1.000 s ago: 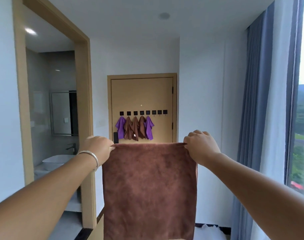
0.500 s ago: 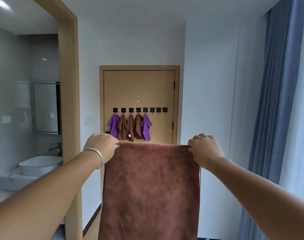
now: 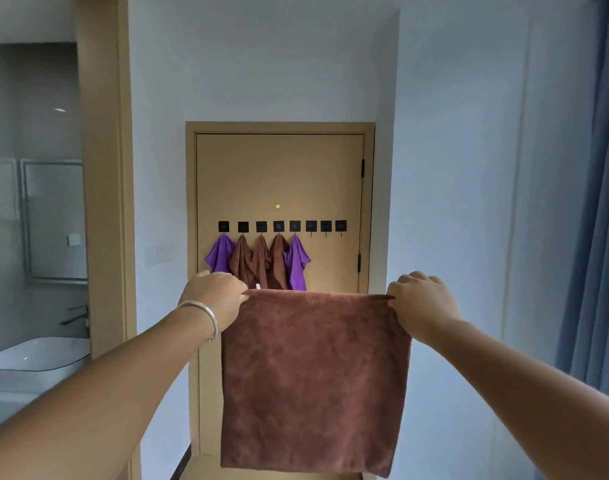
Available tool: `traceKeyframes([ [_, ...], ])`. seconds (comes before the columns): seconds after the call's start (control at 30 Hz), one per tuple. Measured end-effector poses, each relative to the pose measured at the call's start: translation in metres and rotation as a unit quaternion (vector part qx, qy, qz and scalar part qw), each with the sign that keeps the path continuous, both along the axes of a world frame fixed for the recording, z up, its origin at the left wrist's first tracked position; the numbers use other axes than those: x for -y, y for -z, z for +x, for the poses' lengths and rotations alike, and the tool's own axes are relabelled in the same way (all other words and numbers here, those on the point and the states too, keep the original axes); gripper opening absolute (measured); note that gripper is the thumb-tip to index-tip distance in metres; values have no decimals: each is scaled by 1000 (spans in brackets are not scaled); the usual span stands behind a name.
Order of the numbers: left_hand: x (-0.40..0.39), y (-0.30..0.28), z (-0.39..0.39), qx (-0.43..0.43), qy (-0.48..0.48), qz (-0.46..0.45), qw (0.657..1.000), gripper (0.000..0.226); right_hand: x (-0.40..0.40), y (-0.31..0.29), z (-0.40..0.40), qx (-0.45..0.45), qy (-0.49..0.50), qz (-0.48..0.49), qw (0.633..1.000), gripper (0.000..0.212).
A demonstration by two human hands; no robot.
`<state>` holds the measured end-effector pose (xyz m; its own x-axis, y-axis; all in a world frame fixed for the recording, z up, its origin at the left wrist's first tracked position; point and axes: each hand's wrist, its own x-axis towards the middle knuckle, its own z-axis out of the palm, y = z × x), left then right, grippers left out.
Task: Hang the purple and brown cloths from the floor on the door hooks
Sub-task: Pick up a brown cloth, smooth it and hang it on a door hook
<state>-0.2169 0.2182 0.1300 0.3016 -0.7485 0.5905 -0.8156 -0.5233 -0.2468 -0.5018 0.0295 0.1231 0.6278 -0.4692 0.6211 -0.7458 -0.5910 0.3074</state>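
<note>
Straight ahead of me, held up at arm's length: one large brown microfibre cloth (image 3: 313,379), spread flat and hanging square, its top edge pulled taut between both hands. My left hand (image 3: 214,297), with a thin silver bangle (image 3: 206,315) at the wrist, pinches the cloth's upper left corner. My right hand (image 3: 422,301) pinches the upper right corner, fingers curled over the hem.

Behind the cloth, well apart from it: one tan wooden door (image 3: 278,181) in a matching frame, with a small brass peephole (image 3: 277,206). Across the door at mid-height runs a row of eight square black hooks (image 3: 278,226). Five are occupied, counting from the left: a small purple cloth (image 3: 220,252), three small brown cloths (image 3: 259,261) bunched side by side, then a second purple cloth (image 3: 297,263). Three hooks on the right carry nothing.

At left, through a tan doorway: one white oval washbasin (image 3: 36,353), a dark tap (image 3: 76,315), a framed mirror (image 3: 55,220). At right: grey-blue curtain (image 3: 597,216), floor length.
</note>
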Motion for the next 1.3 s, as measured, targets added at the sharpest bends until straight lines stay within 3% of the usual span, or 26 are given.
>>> traceKeyframes([
  [0.33,127,12,97,-18,-21,23,999,35,136,7,106,16,-21,0,1000,25],
  [0.67,264,-17,188,-30,-26,14,999,36,288,-18,208,44,-52,-10,998,21],
  [0.97,373,-6,270,-50,-47,96,993,29,390,-2,289,40,-49,9,998,22],
  [1.3,528,-23,393,-33,55,7,998,30,517,-16,395,55,10,29,998,16],
])
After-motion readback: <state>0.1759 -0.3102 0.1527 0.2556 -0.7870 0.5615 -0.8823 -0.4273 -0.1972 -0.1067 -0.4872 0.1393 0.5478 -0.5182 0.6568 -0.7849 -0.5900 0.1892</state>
